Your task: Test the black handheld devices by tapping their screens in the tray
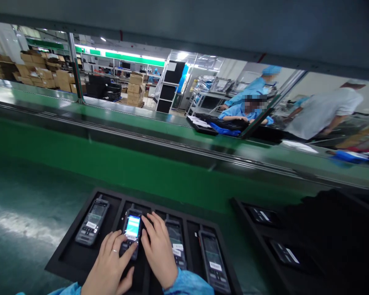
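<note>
A handheld phone with a keypad and stub antenna (133,227) lies in a compartment of a black foam tray (64,241), its screen lit blue and white. My left hand (109,262), a ring on one finger, reaches over its lower part. One fingertip touches the keypad; the others are spread by the left edge. Along the phone's right edge, my right hand (158,246) rests with fingers stretched out. Dark-screened phones lie in the other compartments: one on the left (92,221), one partly covered by my right hand (176,237), one on the right (214,260).
Another black tray (249,241) with similar phones stands at right, beside dark foam. A metal rail (110,137) runs behind the green bench (21,205). Across it, people in blue (249,92) and a person in white (329,108) work. Cardboard boxes (135,90) are stacked beyond.
</note>
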### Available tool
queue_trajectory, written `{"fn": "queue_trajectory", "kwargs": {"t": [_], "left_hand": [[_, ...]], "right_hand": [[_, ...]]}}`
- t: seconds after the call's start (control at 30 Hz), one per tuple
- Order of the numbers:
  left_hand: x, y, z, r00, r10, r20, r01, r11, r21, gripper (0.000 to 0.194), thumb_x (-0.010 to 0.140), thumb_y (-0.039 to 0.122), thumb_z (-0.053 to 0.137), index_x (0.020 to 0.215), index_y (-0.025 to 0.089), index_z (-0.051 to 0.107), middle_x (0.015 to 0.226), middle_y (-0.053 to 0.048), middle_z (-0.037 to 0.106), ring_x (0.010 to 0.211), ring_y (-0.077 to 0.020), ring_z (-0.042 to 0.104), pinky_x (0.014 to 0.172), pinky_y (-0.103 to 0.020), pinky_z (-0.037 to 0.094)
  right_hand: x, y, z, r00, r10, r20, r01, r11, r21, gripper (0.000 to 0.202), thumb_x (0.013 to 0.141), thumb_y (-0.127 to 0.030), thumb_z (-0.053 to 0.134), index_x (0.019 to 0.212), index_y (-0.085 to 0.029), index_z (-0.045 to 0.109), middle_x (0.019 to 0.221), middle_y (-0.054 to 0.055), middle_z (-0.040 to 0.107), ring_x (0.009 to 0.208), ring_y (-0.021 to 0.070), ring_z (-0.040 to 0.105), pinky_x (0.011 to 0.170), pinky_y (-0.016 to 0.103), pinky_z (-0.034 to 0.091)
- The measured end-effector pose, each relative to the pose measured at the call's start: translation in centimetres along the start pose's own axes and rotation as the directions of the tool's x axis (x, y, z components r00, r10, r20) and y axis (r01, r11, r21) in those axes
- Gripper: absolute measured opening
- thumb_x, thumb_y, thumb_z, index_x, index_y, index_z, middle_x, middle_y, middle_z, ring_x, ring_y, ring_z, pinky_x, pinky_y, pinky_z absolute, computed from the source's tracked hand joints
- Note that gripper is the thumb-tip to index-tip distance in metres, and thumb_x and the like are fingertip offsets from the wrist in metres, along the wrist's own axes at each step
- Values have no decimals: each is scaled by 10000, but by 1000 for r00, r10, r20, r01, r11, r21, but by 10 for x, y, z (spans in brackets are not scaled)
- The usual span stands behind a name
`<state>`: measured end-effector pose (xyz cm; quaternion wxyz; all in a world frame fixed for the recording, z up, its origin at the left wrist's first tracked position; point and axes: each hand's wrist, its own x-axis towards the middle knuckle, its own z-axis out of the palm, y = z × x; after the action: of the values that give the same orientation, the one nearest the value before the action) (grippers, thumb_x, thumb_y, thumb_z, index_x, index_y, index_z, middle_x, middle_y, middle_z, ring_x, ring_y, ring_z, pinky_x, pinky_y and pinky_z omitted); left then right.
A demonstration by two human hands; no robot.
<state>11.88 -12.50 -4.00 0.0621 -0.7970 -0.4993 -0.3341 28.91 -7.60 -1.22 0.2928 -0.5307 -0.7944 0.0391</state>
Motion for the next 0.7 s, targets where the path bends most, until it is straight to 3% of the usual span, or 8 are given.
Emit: {"fn": "queue_trajectory", "kwargs": {"t": [0.7], "left_hand": [[4, 3, -1, 999, 22, -45, -20, 1000, 24, 418, 703, 215, 506, 1097, 269, 637, 1082, -86, 586, 1071, -304, 539, 868, -478, 508]], "right_hand": [[1, -2, -1, 999, 21, 47, -21, 1000, 5, 352, 868, -117, 453, 1188, -180, 586, 1227, 118, 598, 1226, 282, 496, 977, 488, 524]]}}
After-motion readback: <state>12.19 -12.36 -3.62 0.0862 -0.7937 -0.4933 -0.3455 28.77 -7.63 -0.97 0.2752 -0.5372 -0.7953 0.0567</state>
